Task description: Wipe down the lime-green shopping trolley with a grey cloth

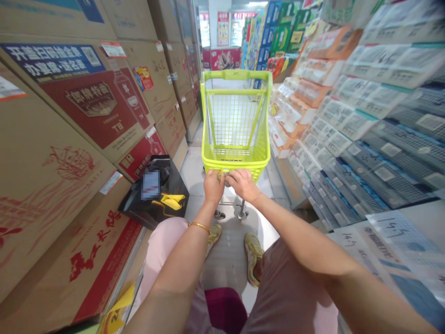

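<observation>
A lime-green wheeled shopping cart [236, 163] stands in the aisle in front of me, its mesh basket facing me with nothing visible inside. My left hand [213, 184] is closed on the cart's near edge, fingers curled against the plastic; a gold bangle circles that forearm. Close beside it, thumbs almost meeting, my right hand [242, 184] is curled on the same edge. Whatever lies under the fingertips is hidden. Below the basket, metal legs end in small casters [242, 213] near my shoes [253, 255].
Stacked cardboard cartons [93, 106] line the left side. At their foot sits a black bag or box [156, 199] with a yellow piece on it. Packaged goods [378, 148] in tilted rows crowd the right. A magenta seat [225, 306] shows between my legs.
</observation>
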A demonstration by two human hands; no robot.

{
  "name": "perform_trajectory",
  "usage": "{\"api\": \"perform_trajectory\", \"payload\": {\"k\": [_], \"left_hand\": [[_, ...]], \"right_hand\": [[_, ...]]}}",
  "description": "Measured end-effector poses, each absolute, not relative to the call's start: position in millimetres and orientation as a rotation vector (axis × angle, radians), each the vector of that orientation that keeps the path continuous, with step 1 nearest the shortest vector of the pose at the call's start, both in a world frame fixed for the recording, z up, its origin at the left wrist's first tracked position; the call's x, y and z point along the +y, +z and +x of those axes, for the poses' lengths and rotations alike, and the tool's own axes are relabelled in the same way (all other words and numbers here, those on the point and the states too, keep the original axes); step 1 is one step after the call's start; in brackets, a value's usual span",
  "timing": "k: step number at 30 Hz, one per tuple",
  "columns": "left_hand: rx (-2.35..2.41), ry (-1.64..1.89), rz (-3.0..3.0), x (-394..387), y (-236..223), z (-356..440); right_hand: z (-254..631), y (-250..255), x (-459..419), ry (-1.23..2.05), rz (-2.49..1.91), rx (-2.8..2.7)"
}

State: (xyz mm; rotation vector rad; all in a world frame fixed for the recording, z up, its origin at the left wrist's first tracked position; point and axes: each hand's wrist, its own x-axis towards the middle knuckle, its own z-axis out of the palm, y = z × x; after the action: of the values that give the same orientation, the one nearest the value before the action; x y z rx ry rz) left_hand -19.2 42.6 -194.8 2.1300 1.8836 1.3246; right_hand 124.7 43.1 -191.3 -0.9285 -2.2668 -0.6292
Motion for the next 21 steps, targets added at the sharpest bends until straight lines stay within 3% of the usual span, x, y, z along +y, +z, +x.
{"api": "perform_trajectory", "payload": {"k": [7,21], "left_hand": [[1.858,1.287,2.154,41,-196,-19],[1.884,1.292,2.125,50,-193,-18]], "right_hand": [[118,-175,48,-0.634,-1.022,-2.011],[134,-230,43,-0.584,-0.975,-2.511]]}}
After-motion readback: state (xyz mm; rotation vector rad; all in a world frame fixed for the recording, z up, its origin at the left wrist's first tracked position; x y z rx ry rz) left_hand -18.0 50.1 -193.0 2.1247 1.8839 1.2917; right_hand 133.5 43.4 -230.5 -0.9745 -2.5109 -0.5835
